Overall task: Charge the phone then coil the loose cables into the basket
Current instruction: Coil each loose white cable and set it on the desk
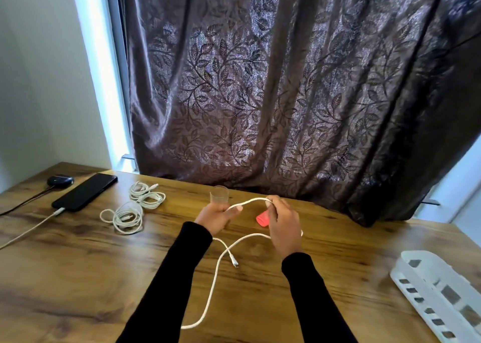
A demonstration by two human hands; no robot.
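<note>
Stretching between both hands, a white cable is pinched by the left hand and right hand; a glass and a red object are crowded just behind, the white basket is cut by the lower right edge, and bare wooden table is seen at lower left.

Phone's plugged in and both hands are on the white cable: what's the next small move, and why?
Probably fold the span between the left hand and right hand into a first loop, gathered in the left grip. The white cable trails uncoiled across the table, and the basket holds no cables that can be seen.
</note>
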